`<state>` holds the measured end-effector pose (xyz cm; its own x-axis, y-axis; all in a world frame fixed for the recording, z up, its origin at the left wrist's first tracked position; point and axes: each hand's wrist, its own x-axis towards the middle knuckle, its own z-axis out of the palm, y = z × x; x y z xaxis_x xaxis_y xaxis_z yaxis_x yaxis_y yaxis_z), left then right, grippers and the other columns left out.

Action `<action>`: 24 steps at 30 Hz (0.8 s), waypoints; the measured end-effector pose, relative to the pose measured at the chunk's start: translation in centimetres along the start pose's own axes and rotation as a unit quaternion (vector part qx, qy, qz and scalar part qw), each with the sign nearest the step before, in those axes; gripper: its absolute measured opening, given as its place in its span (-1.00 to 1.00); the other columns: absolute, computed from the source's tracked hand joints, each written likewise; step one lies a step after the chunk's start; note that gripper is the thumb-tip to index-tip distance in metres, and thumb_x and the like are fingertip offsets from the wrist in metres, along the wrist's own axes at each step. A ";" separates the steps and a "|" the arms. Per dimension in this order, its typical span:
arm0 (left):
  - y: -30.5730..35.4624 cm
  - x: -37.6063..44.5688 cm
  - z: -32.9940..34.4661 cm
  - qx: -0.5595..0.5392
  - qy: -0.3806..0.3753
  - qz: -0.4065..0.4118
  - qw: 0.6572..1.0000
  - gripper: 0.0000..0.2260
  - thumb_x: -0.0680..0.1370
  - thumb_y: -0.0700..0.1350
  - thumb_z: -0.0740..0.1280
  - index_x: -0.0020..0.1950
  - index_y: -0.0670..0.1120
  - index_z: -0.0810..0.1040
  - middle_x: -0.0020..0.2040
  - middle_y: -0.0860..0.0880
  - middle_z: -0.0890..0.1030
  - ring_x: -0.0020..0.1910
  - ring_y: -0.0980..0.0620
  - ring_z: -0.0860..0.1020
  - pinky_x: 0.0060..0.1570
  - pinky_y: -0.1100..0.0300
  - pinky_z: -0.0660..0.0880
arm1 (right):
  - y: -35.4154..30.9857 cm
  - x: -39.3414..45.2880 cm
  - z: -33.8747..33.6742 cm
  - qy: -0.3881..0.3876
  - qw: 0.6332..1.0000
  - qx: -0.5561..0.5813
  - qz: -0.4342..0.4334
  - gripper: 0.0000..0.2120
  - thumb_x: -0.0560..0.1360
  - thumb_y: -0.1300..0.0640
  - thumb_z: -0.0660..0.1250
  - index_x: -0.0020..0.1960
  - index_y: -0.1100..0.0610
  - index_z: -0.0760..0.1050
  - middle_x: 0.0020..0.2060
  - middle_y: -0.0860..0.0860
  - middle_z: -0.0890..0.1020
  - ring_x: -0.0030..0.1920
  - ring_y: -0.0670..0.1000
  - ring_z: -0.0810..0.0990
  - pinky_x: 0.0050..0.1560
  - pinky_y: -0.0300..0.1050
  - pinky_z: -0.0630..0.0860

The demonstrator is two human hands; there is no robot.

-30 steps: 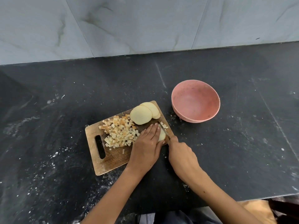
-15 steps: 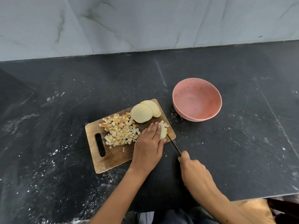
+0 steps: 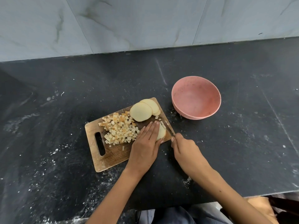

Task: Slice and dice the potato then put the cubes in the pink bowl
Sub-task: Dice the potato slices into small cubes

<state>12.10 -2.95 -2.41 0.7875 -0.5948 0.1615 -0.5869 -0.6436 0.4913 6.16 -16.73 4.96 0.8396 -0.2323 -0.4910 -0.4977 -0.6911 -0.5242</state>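
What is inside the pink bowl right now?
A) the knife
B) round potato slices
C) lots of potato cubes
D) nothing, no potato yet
D: the pink bowl holds no potato; the potato cubes still lie piled on the cutting board, with the round potato slices beside them.

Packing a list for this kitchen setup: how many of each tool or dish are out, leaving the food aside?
Cutting board: 1
Knife: 1
Pink bowl: 1
Total: 3
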 end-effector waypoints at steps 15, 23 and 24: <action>1.3 0.1 -0.2 -0.036 0.005 -0.083 0.996 -0.29 0.60 -0.05 0.26 0.56 -0.24 -0.10 0.48 0.02 0.34 0.46 -0.02 0.29 0.39 0.22 0.19 | -1.5 1.7 1.9 -0.019 0.990 -0.132 0.050 -0.63 0.62 0.23 0.04 0.41 0.19 0.14 0.09 0.18 0.55 0.08 0.19 0.56 -0.13 -0.04 0.38; 1.6 0.2 -0.3 -0.042 0.011 -0.084 0.996 -0.29 0.59 -0.08 0.30 0.56 -0.25 -0.06 0.45 0.14 0.30 0.46 0.02 0.29 0.40 0.32 0.11 | 1.0 -1.6 2.4 -0.038 0.988 -0.139 0.048 -0.89 0.68 0.08 -0.07 0.01 0.09 0.13 -0.15 0.08 0.51 -0.04 0.18 0.57 -0.19 -0.05 0.35; 1.6 0.2 -0.3 -0.041 0.011 -0.086 0.995 -0.29 0.59 -0.08 0.30 0.57 -0.25 -0.06 0.44 0.17 0.28 0.45 0.02 0.29 0.38 0.35 0.08 | 1.3 -2.0 2.6 -0.036 0.989 -0.139 0.046 -0.86 0.68 0.06 -0.08 -0.02 0.08 0.11 -0.19 0.06 0.49 -0.06 0.19 0.57 -0.19 -0.04 0.35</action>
<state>11.38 -3.91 -1.34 0.8798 -0.4671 0.0875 -0.4257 -0.6927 0.5821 3.23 -15.38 3.45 0.7703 -0.2610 -0.5818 -0.4849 -0.8323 -0.2687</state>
